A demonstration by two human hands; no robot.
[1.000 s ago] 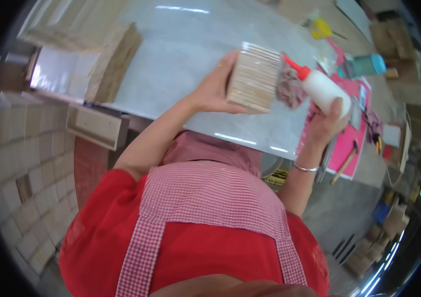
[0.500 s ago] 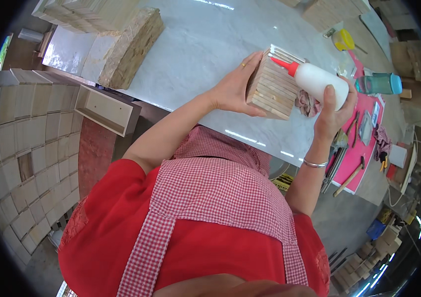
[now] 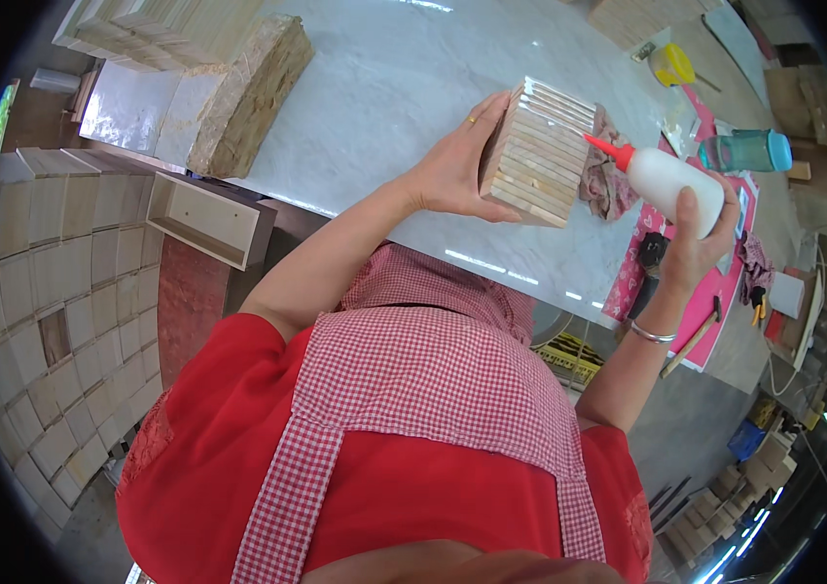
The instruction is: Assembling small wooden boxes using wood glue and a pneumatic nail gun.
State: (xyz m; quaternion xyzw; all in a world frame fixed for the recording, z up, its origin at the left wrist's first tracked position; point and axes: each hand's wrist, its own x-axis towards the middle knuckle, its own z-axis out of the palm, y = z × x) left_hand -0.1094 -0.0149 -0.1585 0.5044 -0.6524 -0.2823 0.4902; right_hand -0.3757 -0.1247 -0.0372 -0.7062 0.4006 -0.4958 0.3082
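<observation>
My left hand is closed round the left side of a stack of thin wooden boards, thumb along the near end and fingers at the far end. White glue lines show on the edges of the farther boards. In my right hand is a white squeeze glue bottle with a red pointed nozzle. The bottle lies tilted, its nozzle tip at the right edge of the stack. Just right of the stack, a crumpled pinkish cloth rests on the table.
The grey marbled table carries a rough wooden block at left and a yellow tub at far right. A teal bottle and a hammer lie near the pink mat. Left of me are an open wooden drawer and stacked boards.
My right hand has drawn the glue bottle rightward and nearer me, its nozzle going from over the stack's middle to its right edge. More white glue shows on the boards. The left hand barely shifts.
</observation>
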